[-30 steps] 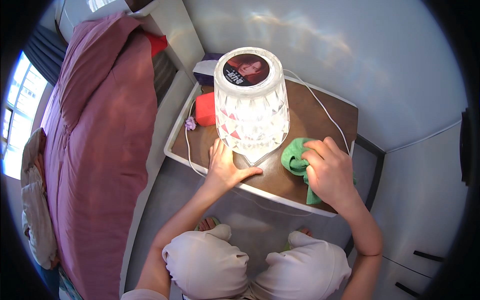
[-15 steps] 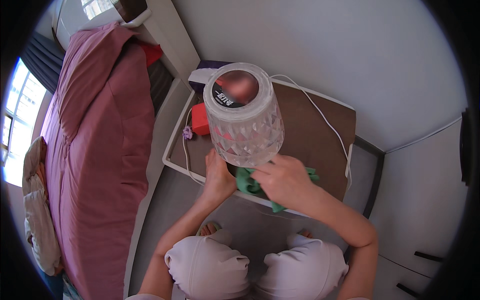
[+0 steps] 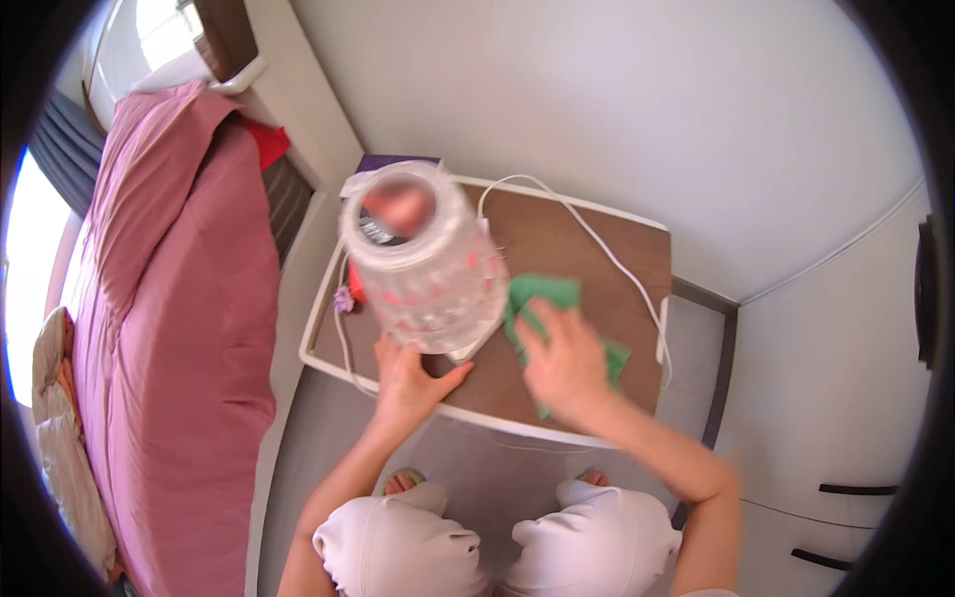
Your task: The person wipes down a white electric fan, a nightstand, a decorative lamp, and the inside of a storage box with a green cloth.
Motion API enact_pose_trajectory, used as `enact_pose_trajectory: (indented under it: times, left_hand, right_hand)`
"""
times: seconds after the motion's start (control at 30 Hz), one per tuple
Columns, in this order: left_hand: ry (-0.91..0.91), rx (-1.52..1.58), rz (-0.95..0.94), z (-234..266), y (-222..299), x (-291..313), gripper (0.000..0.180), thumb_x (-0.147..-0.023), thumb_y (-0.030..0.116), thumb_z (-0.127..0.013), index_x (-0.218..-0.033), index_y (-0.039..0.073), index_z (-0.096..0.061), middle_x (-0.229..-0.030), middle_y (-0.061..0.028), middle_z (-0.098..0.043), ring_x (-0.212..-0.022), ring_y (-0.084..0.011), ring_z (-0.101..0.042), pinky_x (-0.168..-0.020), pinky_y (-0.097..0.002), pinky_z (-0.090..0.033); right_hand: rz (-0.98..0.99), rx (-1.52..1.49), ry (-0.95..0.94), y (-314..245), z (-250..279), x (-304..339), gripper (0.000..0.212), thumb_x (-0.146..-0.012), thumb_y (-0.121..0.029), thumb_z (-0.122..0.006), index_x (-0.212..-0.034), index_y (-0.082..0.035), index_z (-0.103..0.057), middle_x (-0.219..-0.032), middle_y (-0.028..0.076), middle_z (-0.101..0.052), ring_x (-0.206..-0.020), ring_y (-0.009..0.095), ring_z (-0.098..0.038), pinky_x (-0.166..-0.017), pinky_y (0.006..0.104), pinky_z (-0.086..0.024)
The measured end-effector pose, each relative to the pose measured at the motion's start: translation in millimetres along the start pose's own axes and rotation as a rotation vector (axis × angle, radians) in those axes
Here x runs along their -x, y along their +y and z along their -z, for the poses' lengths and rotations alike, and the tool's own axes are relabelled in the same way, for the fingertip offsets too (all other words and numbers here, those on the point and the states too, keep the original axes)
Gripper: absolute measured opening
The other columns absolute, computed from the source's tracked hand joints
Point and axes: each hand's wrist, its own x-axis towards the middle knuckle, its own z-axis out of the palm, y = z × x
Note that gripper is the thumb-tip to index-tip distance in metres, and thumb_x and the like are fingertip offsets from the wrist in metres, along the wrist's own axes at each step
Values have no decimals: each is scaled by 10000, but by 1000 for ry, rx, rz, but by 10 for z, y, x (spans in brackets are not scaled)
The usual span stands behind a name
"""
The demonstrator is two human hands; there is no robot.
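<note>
A table lamp [image 3: 438,284] with a clear faceted shade leans to the left over the near left part of the small brown-topped table [image 3: 617,234]. A dark and red picture shows on its round top; motion blurs it. My left hand [image 3: 406,386] is at the lamp's lower end, thumb stretched to the right by a pale base corner. The other fingers are partly hidden behind the shade and seem to grip the base. To the right, my right hand [image 3: 567,363] is bent over a green cloth [image 3: 545,291], pressing it on the tabletop.
A white cord [image 3: 607,239] crosses the table and hangs over its right edge. Behind the lamp are a purple box [image 3: 398,161] and a red thing [image 3: 356,284]. A bed with pink bedding [image 3: 189,348] stands left; a white cabinet [image 3: 816,398] stands right.
The lamp has shifted left and tilted, with my left hand at its base. My right hand has pushed the green cloth from the near edge farther onto the tabletop.
</note>
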Motion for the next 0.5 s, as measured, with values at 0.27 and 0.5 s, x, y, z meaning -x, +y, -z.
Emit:
enact_pose_trajectory:
  times: [0.27,0.5]
  left_hand:
    - [-129,157,188,378,-222,51,590,-659,214,-873,-1191,50,-678,-1311,-201,-576,-1276,-403,-440,-1080,-470,-350]
    - [-2,-172,102,437,-173,156,802,-631,207,-915,-1319,21,-548,-1357,-229,-500,-1259,-417,-441,-1061,-490,-360]
  right_hand:
    - [171,-35,-33,559,147,-81,555,-661,-162,-748,-1206,-177,-645,-1264,81,-548,-993,269,-536,-713,386,-507]
    - [137,-16,-143,-126,90,286,481,-768,-133,-620,-1242,-56,-628,-1263,193,-538,-965,250,-553,-655,351,-476]
